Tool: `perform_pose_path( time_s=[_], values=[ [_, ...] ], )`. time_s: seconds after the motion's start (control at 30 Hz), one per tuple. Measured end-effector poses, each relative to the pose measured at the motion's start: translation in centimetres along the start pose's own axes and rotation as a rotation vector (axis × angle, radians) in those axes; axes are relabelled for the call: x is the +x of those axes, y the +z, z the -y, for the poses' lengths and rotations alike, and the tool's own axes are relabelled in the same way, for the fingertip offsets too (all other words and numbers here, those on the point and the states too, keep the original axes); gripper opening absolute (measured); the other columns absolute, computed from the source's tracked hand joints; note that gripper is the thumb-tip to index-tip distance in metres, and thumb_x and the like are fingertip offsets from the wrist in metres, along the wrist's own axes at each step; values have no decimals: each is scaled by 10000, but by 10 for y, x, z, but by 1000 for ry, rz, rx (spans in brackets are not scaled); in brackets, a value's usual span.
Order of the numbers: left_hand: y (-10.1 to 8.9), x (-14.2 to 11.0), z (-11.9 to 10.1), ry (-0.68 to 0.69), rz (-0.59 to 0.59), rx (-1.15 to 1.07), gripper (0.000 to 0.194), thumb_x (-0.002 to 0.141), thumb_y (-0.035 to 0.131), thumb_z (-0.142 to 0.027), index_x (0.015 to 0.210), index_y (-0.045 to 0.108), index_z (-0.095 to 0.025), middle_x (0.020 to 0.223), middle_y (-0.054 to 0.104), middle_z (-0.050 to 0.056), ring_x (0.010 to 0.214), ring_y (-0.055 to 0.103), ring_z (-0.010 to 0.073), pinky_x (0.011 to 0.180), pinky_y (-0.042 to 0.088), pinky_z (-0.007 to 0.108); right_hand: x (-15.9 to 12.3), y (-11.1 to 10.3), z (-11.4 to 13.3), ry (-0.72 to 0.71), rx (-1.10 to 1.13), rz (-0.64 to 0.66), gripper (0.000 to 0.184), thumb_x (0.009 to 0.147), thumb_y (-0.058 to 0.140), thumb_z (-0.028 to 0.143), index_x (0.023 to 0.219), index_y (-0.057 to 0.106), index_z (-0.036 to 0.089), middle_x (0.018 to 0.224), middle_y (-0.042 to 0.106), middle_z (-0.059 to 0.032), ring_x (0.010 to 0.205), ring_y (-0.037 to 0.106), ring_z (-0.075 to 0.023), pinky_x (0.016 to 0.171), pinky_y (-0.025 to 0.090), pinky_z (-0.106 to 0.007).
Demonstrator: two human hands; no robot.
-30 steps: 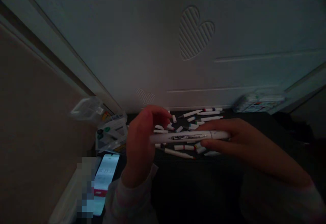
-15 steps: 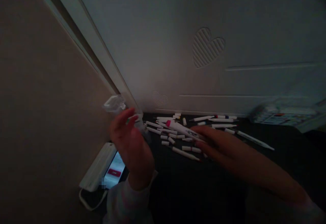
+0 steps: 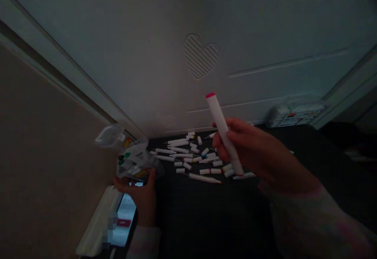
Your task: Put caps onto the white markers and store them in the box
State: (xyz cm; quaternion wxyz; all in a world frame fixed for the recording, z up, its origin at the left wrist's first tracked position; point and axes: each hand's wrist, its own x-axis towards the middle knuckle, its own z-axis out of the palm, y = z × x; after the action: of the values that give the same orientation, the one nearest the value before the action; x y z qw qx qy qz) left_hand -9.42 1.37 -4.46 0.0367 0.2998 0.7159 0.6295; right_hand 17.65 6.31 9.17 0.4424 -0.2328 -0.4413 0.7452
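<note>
A white marker (image 3: 221, 127) with a pink end is pinched in my right hand (image 3: 250, 145), tilted with the pink end up. Below and to the left of it, uncapped white markers (image 3: 176, 150) and loose caps (image 3: 188, 166) lie scattered on a black surface. My left hand (image 3: 141, 196) grips the near side of a clear plastic case (image 3: 134, 165), thumb on the right and fingers on the left. The case's lid (image 3: 110, 135) stands open at the back. Inside it, dark and green marker ends show at the left.
A lit phone (image 3: 125, 219) and a long white object (image 3: 98, 221) lie by the wall on the left. Behind the surface rises a white panel (image 3: 132, 55) with embossed hearts. A clear package (image 3: 296, 112) sits at the back right.
My left hand has come down from the air and taken hold of the clear case. My right hand has raised the marker and turned it more upright. The view has shifted.
</note>
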Motion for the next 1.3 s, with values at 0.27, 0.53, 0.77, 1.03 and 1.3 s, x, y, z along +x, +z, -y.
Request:
perform_pose_path(
  time_s=[0.27,0.53,0.77,1.03,1.3],
  values=[
    [11,-4,3,-54,55,17,1209,436,801,-221,1337,-5,-211,1468,70,203,1372,144,262,1108,181,427,4,4,1,72,331,-16,157,792,471,77,868,582,159,827,676,-38,706,657,-124,659,560,-263],
    [16,-5,-1,-112,29,118,1214,442,801,-225,1354,1,-165,1439,150,223,1355,195,285,1105,180,441,6,3,-4,39,280,-44,154,764,535,44,847,591,161,846,678,-19,748,672,-129,689,564,-252],
    [11,-5,4,-119,-2,87,1199,443,811,-263,1346,25,-201,1441,181,187,1348,218,275,1110,153,447,10,1,-10,-8,234,-104,228,694,634,28,842,571,191,759,652,38,712,653,-87,677,552,-215],
    [7,-42,-15,-48,179,-40,1079,477,792,-301,1316,119,-213,1338,385,174,1273,367,308,1040,302,508,12,4,-6,-20,217,-145,244,682,616,33,848,563,205,736,623,42,601,573,-58,534,497,-157],
    [-6,-105,1,389,688,-94,937,444,772,-440,1248,373,-173,1298,436,170,1288,326,381,1072,231,539,-13,7,24,-166,97,-253,404,940,259,360,910,640,228,669,528,-5,518,422,-77,422,382,-184]
  ],
)
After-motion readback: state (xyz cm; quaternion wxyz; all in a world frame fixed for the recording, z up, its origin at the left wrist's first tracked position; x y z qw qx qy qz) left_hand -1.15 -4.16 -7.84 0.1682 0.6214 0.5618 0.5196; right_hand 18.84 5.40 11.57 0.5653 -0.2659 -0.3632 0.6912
